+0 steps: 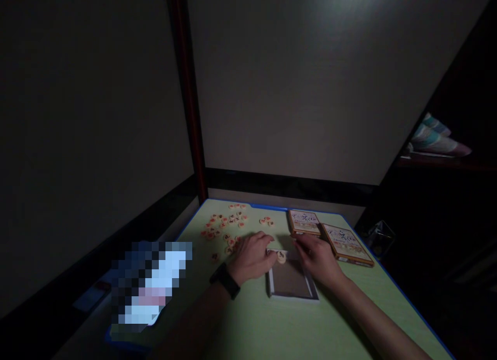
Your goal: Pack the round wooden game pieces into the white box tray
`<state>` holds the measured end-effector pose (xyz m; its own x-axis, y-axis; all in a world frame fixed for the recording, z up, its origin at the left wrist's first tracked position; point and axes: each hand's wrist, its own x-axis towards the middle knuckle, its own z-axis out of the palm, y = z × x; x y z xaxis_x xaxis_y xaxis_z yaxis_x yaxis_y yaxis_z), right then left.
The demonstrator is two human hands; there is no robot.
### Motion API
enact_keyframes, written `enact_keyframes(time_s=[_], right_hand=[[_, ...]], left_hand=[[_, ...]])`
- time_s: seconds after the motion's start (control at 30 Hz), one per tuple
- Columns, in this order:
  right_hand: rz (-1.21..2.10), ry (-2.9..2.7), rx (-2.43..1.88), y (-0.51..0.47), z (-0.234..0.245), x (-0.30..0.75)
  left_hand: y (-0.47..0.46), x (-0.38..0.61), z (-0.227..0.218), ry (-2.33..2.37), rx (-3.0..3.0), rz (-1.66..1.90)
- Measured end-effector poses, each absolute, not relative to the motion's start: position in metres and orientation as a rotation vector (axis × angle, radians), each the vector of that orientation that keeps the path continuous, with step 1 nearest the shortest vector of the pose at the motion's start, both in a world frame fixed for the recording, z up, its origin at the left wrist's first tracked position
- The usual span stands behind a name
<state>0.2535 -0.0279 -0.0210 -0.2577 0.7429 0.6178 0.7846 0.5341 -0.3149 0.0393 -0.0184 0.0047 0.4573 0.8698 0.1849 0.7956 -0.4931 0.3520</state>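
The left hand (253, 254) is palm down with its thumb and forefinger spread apart; the thumb tip comes right to the edge of a pale round game piece (281, 257), and whether it touches is hard to tell. The space under this palm is hidden. The right hand (317, 255) is bent at the wrist with thumb and forefinger drawn close together; a small pale edge shows at their tips, too dim to tell whether a piece is pinched there.

The round piece, dark-marked, lies at the far end of a shallow open box (291, 285) with white edges and a brownish inside. The right hand and forearm cover part of the box's right side.

A dark watch (225, 281) circles the left wrist. Beyond the left hand, more round pieces (232, 218) lie scattered, some marked red and some dark; the hand hides a few, and the characters are too small to read. A small cluster (267, 221) sits farther off.

Two flat printed boxes (305, 222) (347, 243) lie beyond the right hand. All rest on a green table (248, 329) with a blue rim. At the left, a bright screen (159, 282) is blurred into blocks. Patterned fabric (438, 137) at far right fades into shadow.
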Motion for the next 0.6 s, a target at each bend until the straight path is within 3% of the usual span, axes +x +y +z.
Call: enact_keyframes(time_s=[0.27,0.6], right_hand=[[0.016,-2.110,-1.236,-0.008,-0.010,0.248],[0.049,-2.395,-1.588,0.056,0.014,0.215]], left_hand=[[-0.012,0.036,0.003,1.657,2.591,0.382],[-0.014,0.036,0.003,1.682,2.613,0.367]])
